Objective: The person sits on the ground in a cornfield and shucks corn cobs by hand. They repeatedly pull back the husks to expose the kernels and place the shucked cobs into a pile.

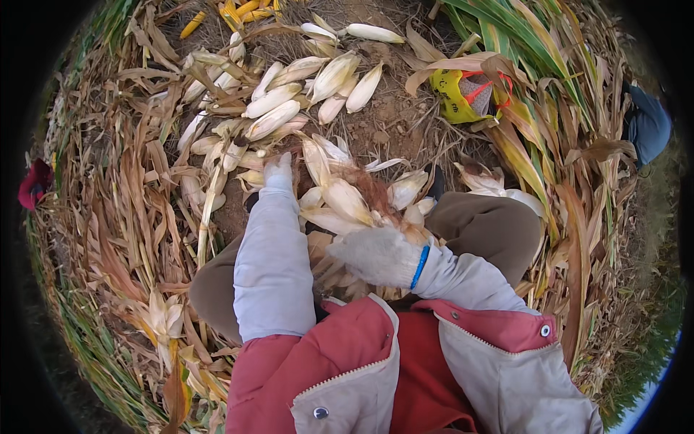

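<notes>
My left hand [278, 167], in a whitish glove, reaches forward to the near edge of a heap of corn ears in their husks [272, 120]. Its fingers are blurred, and whether they grip an ear cannot be seen. Bent in front of my body, my right hand [374, 256] wears a grey-white knit glove with a blue cuff band. Its fingers point left over loose pale husks, blurred, and their grip is unclear. Just beyond it lie a husked-over corn ear [347, 202] and a tuft of reddish-brown corn silk [370, 187] between my knees.
Bare yellow corn cobs [246, 10] lie at the far top. A yellow plastic bag with red handles [458, 97] rests among stalks at the right. Dry corn stalks [124, 184] spread on both sides. Parts of other people in blue [648, 125] and red [36, 184] show at the rims.
</notes>
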`<control>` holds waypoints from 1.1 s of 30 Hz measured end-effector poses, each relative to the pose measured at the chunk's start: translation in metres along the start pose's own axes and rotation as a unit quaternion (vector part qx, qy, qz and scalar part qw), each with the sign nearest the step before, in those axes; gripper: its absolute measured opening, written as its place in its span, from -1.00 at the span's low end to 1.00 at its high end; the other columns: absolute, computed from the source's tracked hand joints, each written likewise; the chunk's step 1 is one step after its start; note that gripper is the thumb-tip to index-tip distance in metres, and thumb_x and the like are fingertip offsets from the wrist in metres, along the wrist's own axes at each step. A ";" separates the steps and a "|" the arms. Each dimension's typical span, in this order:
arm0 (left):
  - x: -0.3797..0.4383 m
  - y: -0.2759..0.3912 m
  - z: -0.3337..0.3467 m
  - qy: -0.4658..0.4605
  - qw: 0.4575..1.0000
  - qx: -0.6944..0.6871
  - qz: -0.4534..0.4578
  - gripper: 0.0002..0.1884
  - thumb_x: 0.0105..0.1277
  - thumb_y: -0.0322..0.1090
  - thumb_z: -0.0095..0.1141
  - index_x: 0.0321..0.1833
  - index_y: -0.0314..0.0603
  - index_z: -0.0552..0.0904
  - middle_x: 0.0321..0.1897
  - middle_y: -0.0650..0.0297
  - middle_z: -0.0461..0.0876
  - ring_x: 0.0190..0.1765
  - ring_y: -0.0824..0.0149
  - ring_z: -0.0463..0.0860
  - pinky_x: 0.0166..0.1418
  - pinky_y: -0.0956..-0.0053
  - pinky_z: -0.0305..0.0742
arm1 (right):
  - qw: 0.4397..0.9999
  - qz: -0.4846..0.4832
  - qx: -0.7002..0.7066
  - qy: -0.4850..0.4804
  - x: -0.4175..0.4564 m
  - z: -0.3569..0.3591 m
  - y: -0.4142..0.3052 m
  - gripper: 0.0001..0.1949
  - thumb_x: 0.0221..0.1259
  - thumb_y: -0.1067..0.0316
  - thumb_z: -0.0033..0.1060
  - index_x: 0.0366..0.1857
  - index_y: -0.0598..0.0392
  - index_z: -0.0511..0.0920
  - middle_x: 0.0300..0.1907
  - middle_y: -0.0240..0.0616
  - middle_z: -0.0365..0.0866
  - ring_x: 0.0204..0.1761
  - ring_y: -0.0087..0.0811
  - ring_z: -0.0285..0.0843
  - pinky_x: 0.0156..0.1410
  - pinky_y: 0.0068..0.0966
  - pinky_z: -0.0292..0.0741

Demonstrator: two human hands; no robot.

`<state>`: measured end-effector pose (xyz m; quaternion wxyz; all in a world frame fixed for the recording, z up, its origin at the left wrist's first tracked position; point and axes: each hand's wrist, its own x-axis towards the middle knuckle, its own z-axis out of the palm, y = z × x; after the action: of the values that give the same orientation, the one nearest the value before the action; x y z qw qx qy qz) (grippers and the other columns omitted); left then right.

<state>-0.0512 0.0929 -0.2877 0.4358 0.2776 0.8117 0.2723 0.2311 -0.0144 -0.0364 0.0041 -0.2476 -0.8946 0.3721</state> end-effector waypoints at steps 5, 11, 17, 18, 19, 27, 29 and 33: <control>-0.024 0.016 0.041 -0.141 0.911 0.360 0.143 0.06 0.24 0.54 0.00 0.46 -0.40 0.38 0.38 -0.22 0.46 0.43 -0.07 0.46 0.51 0.19 0.30 | 0.995 0.059 0.027 -0.080 0.011 -0.014 -0.006 -0.79 0.24 0.26 0.16 -0.14 0.10 0.53 -0.36 -0.09 0.64 -0.26 -0.06 0.71 -0.29 -0.16 0.61; -0.064 0.015 0.097 -0.319 0.827 0.425 0.182 0.12 -0.05 0.45 0.32 0.46 -0.27 0.38 0.36 -0.20 0.48 0.41 -0.05 0.50 0.48 0.21 0.37 | 0.991 0.079 0.093 -0.060 0.012 -0.007 0.003 -0.78 0.30 0.23 0.11 -0.11 0.11 0.53 -0.33 -0.07 0.65 -0.26 -0.05 0.71 -0.30 -0.14 0.62; -0.145 -0.062 0.141 -0.604 0.576 0.537 0.125 0.08 -0.06 0.32 0.40 0.49 -0.21 0.39 0.28 -0.06 0.58 0.33 0.03 0.54 0.40 0.27 0.42 | 0.985 0.060 0.152 -0.053 0.006 0.004 0.008 -0.81 0.31 0.21 0.11 -0.12 0.02 0.46 -0.35 -0.08 0.61 -0.33 -0.02 0.68 -0.35 -0.10 0.55; -0.168 -0.072 0.147 -0.626 0.552 0.535 0.130 0.04 -0.03 0.30 0.39 0.48 -0.20 0.40 0.25 -0.04 0.59 0.29 0.05 0.55 0.36 0.28 0.44 | 0.985 0.072 0.130 -0.084 0.007 0.001 0.003 -0.81 0.32 0.21 0.11 -0.12 0.02 0.46 -0.36 -0.08 0.61 -0.33 -0.02 0.68 -0.35 -0.10 0.55; -0.186 -0.076 0.150 -0.639 0.536 0.535 0.132 0.01 0.00 0.29 0.38 0.47 -0.19 0.42 0.23 -0.02 0.60 0.26 0.07 0.57 0.31 0.29 0.45 | 0.985 0.080 0.110 -0.110 0.010 -0.005 -0.001 -0.81 0.33 0.20 0.10 -0.12 0.02 0.46 -0.37 -0.08 0.60 -0.33 -0.02 0.68 -0.34 -0.11 0.56; -0.139 -0.061 0.117 -0.602 0.607 0.505 0.124 -0.25 0.20 0.19 0.29 0.38 -0.13 0.54 0.02 0.13 0.69 -0.02 0.24 0.67 -0.04 0.35 0.61 | 0.990 0.052 0.128 -0.042 0.004 0.005 -0.004 -0.79 0.29 0.22 0.12 -0.15 0.12 0.53 -0.33 -0.05 0.63 -0.31 -0.01 0.67 -0.28 -0.08 0.59; -0.094 -0.040 0.100 -0.535 0.744 0.391 0.086 -0.31 0.26 0.16 0.27 0.35 -0.11 0.57 -0.03 0.17 0.71 -0.09 0.29 0.69 -0.12 0.37 0.65 | 0.991 0.059 0.099 -0.073 0.009 -0.008 -0.009 -0.78 0.28 0.23 0.13 -0.14 0.12 0.52 -0.34 -0.06 0.64 -0.30 -0.01 0.68 -0.28 -0.10 0.58; -0.031 -0.012 0.069 -0.211 0.964 -0.127 -0.097 -0.53 0.39 0.01 0.25 0.16 -0.21 0.66 -0.05 0.19 0.75 -0.32 0.31 0.70 -0.23 0.43 0.69 | 0.987 0.064 0.108 -0.104 0.015 -0.009 -0.006 -0.77 0.27 0.23 0.13 -0.10 0.11 0.50 -0.29 -0.05 0.64 -0.26 -0.03 0.69 -0.23 -0.11 0.58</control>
<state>0.0201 0.0771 -0.3114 0.6528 0.1912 0.6836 0.2647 0.2174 -0.0051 -0.0288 -0.0863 -0.2624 -0.8270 0.4897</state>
